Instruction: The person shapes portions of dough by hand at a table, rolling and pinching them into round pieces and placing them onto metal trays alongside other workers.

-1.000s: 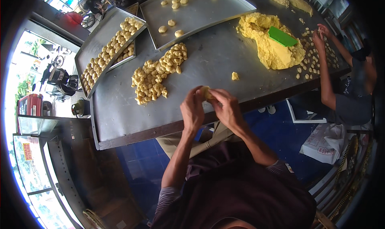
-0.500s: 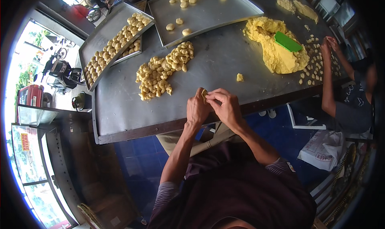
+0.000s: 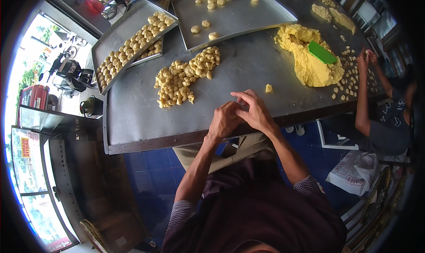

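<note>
Just above the near edge of the steel table (image 3: 141,129), my two hands are together. My left hand (image 3: 225,119) is curled, palm hidden. My right hand (image 3: 256,113) bends over it, thumb and fingers closing at the left fingers, the forefinger sticking out. The piece of dough seen between them earlier is now covered by the fingers. Ahead and left of my hands lies a heap of small shiny dough pieces (image 3: 181,78). To their right sits a single yellow crumbly lump (image 3: 268,88). Beyond it rises a large yellow mound of filling (image 3: 305,71), with a green scraper (image 3: 322,53) on it.
A tray of dough balls in rows (image 3: 116,60) overlaps another tray at the back left. A large tray (image 3: 230,25) behind holds several round balls. At right, a co-worker's hands (image 3: 366,57) work above scattered small pieces (image 3: 343,84). A white sack (image 3: 352,173) lies below.
My fingers have closed over the piece of dough, which was visible between them before. My right hand has turned over the left. The whole view has shifted slightly.
</note>
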A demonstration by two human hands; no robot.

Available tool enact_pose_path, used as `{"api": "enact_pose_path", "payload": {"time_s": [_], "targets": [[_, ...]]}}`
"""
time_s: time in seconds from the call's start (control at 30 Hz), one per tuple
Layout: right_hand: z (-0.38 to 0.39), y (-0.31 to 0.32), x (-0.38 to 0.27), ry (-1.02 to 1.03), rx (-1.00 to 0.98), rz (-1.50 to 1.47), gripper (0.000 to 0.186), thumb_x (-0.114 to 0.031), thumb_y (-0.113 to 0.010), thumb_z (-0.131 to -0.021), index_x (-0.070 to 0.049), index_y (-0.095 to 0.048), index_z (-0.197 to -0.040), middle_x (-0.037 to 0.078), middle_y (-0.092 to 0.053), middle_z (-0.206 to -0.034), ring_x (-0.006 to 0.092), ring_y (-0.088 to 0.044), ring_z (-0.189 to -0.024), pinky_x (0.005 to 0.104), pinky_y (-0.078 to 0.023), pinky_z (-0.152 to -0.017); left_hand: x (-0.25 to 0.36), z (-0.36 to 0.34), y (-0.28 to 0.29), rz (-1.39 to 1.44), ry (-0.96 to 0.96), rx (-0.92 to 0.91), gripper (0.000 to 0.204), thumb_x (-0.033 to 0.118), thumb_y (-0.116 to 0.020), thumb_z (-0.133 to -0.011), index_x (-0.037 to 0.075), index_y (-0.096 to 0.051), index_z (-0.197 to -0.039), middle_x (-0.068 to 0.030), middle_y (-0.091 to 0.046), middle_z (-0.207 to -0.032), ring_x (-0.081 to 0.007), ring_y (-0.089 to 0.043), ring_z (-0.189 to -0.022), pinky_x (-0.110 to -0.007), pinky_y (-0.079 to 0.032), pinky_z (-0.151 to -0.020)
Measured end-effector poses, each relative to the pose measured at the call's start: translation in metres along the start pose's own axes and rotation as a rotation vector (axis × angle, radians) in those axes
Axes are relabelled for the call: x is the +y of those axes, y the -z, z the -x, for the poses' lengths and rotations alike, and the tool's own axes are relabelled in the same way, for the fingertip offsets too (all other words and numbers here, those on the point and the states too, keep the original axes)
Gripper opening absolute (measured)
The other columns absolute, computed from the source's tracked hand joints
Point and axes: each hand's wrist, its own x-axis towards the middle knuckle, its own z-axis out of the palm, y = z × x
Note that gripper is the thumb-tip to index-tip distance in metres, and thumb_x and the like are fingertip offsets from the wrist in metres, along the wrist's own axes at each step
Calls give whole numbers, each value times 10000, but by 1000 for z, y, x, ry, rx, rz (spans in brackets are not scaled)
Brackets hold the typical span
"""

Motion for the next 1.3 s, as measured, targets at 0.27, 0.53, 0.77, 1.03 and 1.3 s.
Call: {"api": "enact_pose_path", "payload": {"time_s": [0.27, 0.53, 0.77, 1.03, 1.3], "targets": [[7, 50, 73, 160, 287, 608, 315, 75, -547, -860, 25, -642, -1156, 195, -611, -1211, 374, -642, -997, 401, -522, -884, -11, -5, 6, 507, 218, 117, 453, 377, -482, -1030, -5, -605, -821, -54, -563, -730, -137, -509, -674, -280, -424, -642], [28, 55, 67, 5, 464, 398, 189, 18, -600, -881, 37, -675, -1054, 164, -670, -1106, 347, -654, -985, 391, -523, -858, -15, 6, 12, 412, 182, 37, 238, 241, -471, -1034, 26, -522, -1122, -84, -517, -901, -191, -490, -805, -332, -433, -793], [29, 53, 75, 25, 495, 354, 182, -11, -617, -886, 14, -684, -1053, 143, -673, -1112, 332, -650, -1001, 383, -519, -862, -5, -2, 12, -500, -314, 96, 160, 154, -489, -1005, 41, -600, -1027, -128, -594, -974, -270, -554, -807, -380, -477, -796], [30, 55, 76, 20, 497, 327, 186, -9, -618, -886, 8, -684, -1059, 140, -671, -1115, 328, -650, -995, 381, -520, -858, -11, 7, 22, -119, 105, 171, 194, 179, -489, -1001, 9, -565, -1056, -189, -663, -1128, -345, -656, -1021, -403, -526, -793], [28, 54, 79, 31, 495, 272, 195, 12, -614, -880, 8, -683, -1063, 141, -666, -1120, 321, -652, -996, 375, -527, -850, -22, -65, 31, -632, 46, 146, 236, 256, -449, -1006, 39, -528, -956, -163, -645, -927, -344, -605, -899, -449, -443, -798]]}}
